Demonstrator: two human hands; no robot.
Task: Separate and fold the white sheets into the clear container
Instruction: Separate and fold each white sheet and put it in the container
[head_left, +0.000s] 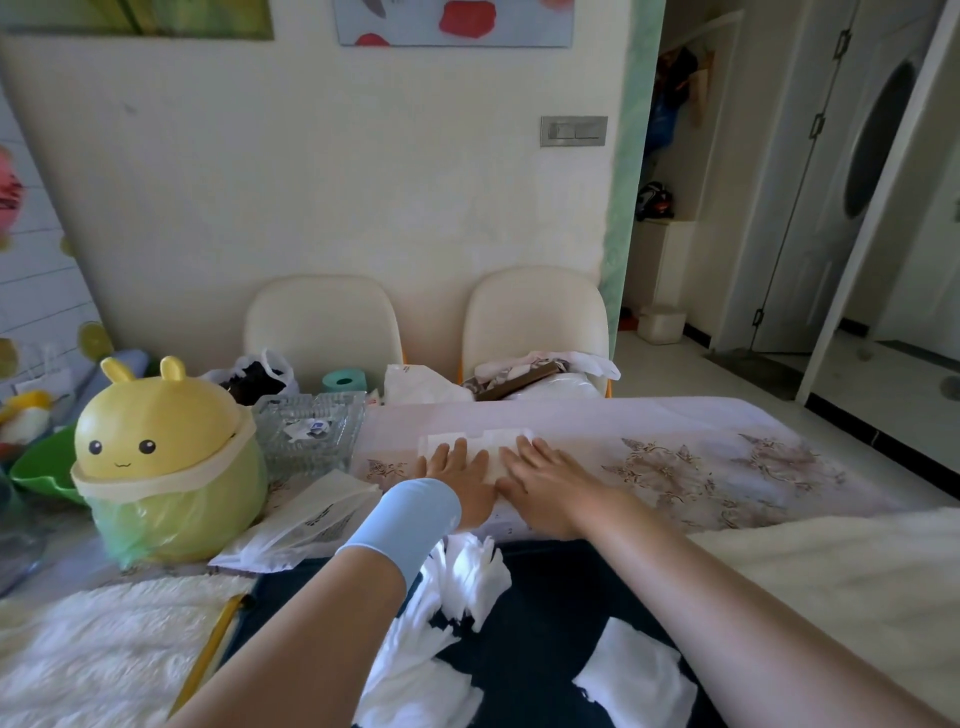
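Head view: white sheet beneath flat fingers

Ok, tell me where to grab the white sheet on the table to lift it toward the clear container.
Probably the left end of the white sheet, pinched from the left. It lies flat on the table under the left hand and right hand, so only its edges are free, and that end juts out nearest the clear container.
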